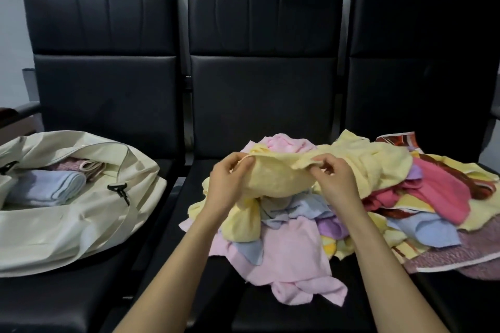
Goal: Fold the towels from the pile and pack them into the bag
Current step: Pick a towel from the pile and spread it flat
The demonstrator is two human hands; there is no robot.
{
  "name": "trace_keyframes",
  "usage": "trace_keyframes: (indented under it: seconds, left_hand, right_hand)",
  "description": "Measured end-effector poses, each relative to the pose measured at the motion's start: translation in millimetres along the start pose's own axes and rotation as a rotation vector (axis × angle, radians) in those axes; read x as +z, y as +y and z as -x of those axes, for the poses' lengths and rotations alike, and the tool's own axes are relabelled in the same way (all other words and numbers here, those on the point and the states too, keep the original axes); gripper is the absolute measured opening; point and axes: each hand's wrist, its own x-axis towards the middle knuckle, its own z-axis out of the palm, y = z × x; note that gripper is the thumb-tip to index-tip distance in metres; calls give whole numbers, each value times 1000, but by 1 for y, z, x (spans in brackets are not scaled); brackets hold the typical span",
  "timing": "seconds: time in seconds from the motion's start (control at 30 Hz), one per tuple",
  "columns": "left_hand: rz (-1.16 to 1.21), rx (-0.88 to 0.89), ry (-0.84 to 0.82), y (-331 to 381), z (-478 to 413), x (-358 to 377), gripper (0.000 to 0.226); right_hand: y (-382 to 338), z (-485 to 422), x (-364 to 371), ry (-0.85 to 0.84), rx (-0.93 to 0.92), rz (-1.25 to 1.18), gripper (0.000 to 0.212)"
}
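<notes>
A loose pile of towels (384, 205) in pink, blue, purple and yellow covers the middle and right seats. On top lies a pale yellow towel (273, 178). My left hand (230, 181) pinches its upper edge at the left, and my right hand (334, 178) pinches the same edge further right, so the cloth is lifted between them. On the left seat lies an open cream bag (81, 213). Inside it are a folded light blue towel (48, 188) and a folded pink one (81, 166).
Three black padded seats (265, 84) stand in a row against a grey wall. A pink towel (289, 265) hangs toward the front edge of the middle seat. A dark armrest (16, 113) sits at the far left.
</notes>
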Motion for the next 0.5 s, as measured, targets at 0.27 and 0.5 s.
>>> trace_keyframes:
  seconds: [0.27,0.5]
  left_hand:
    - [-229,126,-308,13,9,3,9]
    - [-355,10,-429,3,1,-11,28]
  right_hand:
    - [-11,7,13,-596,76,-297,51]
    - [-6,0,18,-284,-4,-160,12]
